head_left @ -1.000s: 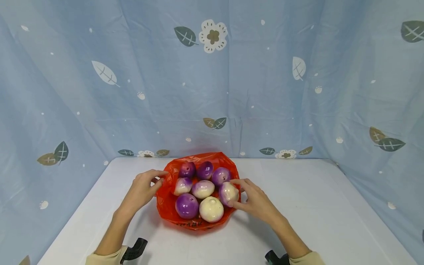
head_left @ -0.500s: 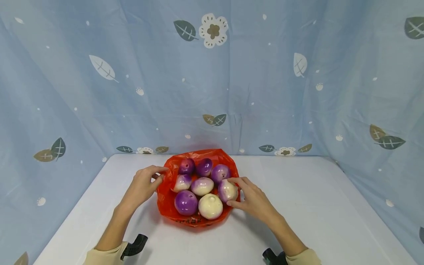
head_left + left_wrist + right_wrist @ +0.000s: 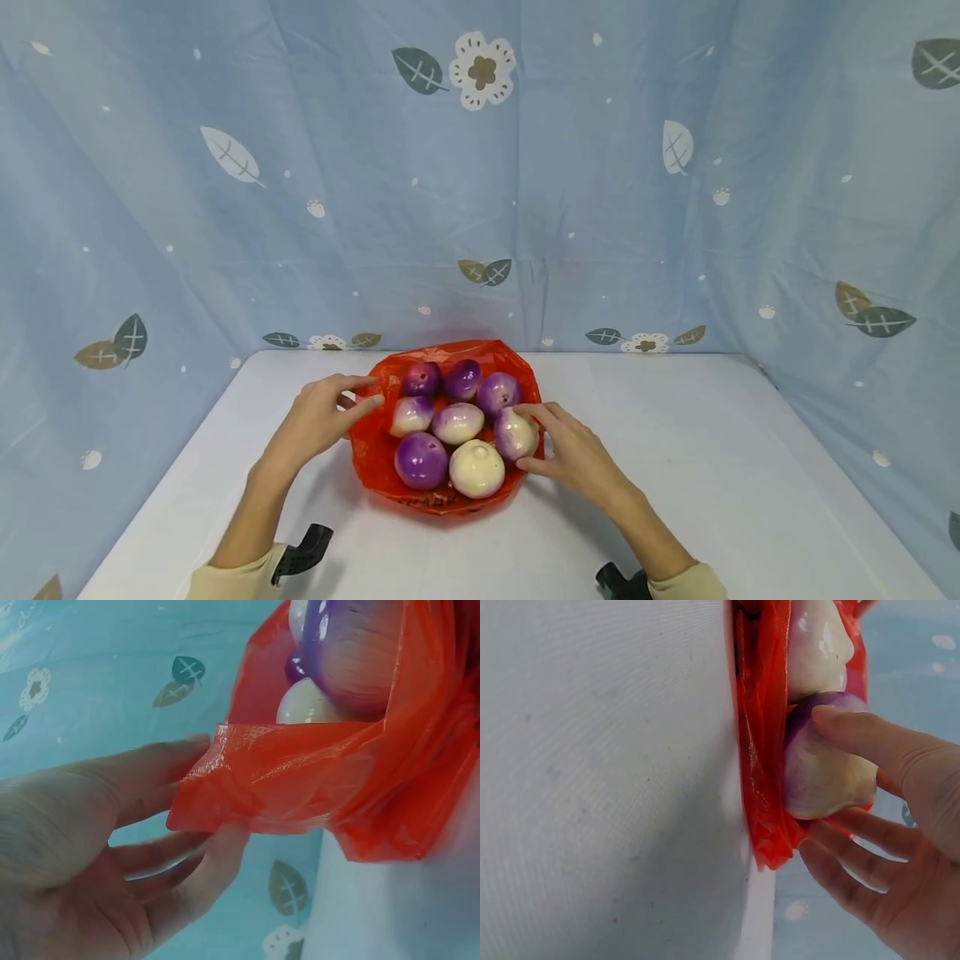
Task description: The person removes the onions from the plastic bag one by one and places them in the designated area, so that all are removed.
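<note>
With my right hand (image 3: 577, 454) grasping the three-o'clock onion (image 3: 517, 435) in the red bag (image 3: 371, 454) on the counter (image 3: 675, 442), and my left hand (image 3: 315, 418) loose-fingered at nine o'clock, the slack rim (image 3: 300, 736), poorly supported, could collapse.

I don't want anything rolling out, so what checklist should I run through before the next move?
1. Mouth of the red bag open: ok, its contents show from above.
2. Visible onions inside the bag: ok, all eight.
3. Right hand on the rightmost onion: ok, thumb and fingers on opposite sides.
4. That onion clear of the bag: not ok, it sits inside.
5. Left hand gripping the bag's edge firmly: cannot tell.
</note>
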A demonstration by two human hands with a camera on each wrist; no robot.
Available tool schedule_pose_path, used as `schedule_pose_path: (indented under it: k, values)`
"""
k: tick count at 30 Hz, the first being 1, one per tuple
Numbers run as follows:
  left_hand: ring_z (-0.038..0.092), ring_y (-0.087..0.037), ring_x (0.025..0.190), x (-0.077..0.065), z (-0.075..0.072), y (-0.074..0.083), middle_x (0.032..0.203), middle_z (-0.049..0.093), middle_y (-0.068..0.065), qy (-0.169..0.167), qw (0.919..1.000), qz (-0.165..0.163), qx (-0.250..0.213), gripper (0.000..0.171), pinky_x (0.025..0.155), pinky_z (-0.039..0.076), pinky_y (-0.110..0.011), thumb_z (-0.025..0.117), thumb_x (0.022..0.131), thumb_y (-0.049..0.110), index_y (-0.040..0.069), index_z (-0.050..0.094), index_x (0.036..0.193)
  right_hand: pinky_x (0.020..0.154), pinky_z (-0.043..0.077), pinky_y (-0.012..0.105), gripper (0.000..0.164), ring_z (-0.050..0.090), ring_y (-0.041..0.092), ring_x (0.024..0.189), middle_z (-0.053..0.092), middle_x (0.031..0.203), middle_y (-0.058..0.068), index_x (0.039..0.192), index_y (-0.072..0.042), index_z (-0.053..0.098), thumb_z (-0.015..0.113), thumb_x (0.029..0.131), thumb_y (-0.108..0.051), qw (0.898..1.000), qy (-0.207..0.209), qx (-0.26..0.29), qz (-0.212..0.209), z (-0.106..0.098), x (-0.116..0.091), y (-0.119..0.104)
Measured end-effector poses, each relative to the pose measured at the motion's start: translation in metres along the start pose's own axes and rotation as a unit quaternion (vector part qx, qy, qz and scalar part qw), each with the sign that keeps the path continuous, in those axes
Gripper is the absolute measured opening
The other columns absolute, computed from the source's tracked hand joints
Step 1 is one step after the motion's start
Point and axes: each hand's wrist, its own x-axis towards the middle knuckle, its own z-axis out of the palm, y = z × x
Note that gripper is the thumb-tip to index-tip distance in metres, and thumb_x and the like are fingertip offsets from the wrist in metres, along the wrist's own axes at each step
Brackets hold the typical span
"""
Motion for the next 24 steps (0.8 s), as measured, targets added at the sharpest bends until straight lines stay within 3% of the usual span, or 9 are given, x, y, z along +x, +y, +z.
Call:
schedule_pose_path:
  k: [7,14,19,24]
  values:
    - [0.070,-0.026,0.088,-0.003,0.004,-0.002,0.115,0.068,-0.020,-0.015,0.9996,0.010,-0.021,0.039,0.059,0.058,-0.024,0.075,0.086,0.014,0.002,0.066,0.122,0.087,0.057,0.042,0.071,0.063,0.019,0.105,0.061,0.118,-0.003,0.137,-0.026,0.054,0.086,0.074,-0.031,1.000,0.000,0.004,-0.006,-0.001,0.000,0.000]
    - [0.071,-0.025,0.091,0.001,0.013,-0.022,0.111,0.072,-0.012,-0.009,0.9972,0.032,-0.068,0.031,0.063,0.056,-0.022,0.073,0.088,0.013,0.010,0.070,0.119,0.082,0.057,0.036,0.067,0.063,0.019,0.098,0.061,0.117,-0.002,0.137,-0.030,0.054,0.084,0.077,-0.032,1.000,-0.008,0.011,-0.019,-0.001,-0.001,0.001]
    - [0.070,-0.022,0.094,0.001,0.015,-0.033,0.114,0.072,-0.009,-0.031,0.9902,0.016,-0.135,0.032,0.064,0.055,-0.026,0.072,0.089,0.024,0.015,0.070,0.120,0.078,0.055,0.029,0.065,0.062,0.018,0.095,0.061,0.117,-0.002,0.136,-0.030,0.055,0.083,0.078,-0.033,1.000,-0.010,0.012,-0.019,-0.003,-0.001,0.001]
    - [0.066,-0.020,0.092,-0.003,0.016,-0.037,0.115,0.071,-0.010,-0.047,0.9858,-0.011,-0.161,0.036,0.060,0.055,-0.030,0.072,0.090,0.030,0.017,0.068,0.123,0.070,0.051,0.021,0.065,0.060,0.019,0.090,0.060,0.117,0.000,0.137,-0.029,0.054,0.083,0.078,-0.031,0.999,-0.015,0.028,-0.018,-0.005,-0.001,0.001]
